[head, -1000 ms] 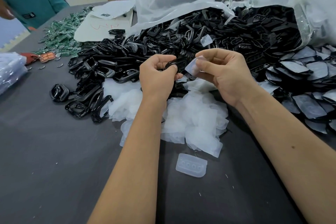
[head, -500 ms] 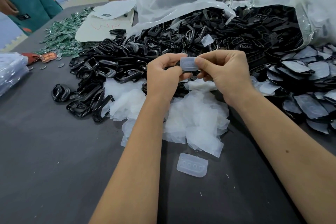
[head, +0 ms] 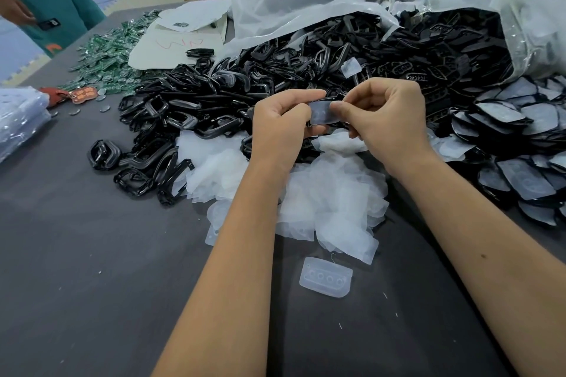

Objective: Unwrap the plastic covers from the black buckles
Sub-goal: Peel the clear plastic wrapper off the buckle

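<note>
- Your left hand (head: 280, 122) and right hand (head: 387, 119) both pinched one wrapped buckle (head: 321, 112).
- Held above the wrapper pile (head: 330, 202) on the bench (head: 76, 254).

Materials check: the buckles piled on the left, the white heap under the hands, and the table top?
Buckles: glossy black, probably moulded hard plastic; sharp highlights along rounded edges.
White heap: thin translucent film, apparently soft plastic; crumpled, the dark table shows through at its edges.
Table top: matte dark grey, likely cloth or felt; no shine, specks of lint.
</note>
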Demonstrator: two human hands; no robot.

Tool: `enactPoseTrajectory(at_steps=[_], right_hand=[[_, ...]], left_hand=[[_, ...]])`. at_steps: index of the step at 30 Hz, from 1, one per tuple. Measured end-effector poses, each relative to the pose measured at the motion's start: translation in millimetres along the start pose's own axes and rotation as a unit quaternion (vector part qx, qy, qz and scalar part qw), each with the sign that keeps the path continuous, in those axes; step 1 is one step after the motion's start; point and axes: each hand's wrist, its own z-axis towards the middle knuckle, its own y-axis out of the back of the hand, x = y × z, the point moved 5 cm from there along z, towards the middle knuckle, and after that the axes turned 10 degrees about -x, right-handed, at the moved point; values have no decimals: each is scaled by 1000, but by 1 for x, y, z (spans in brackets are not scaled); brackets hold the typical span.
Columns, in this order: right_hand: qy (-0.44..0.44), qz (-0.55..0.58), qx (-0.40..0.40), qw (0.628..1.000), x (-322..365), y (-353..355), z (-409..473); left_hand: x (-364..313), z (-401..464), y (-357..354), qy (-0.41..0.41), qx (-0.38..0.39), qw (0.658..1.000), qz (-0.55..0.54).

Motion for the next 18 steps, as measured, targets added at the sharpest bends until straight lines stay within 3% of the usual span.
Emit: enactPoseTrajectory(at_steps=[8,18], right_hand=[[-2,8,-16,1000,-2,1,1],[-12,14,-20,1000,-5,0,2]], left_hand=[[-1,-2,0,-60,11,996,58],[0,-2,0,-45,4,998,45]])
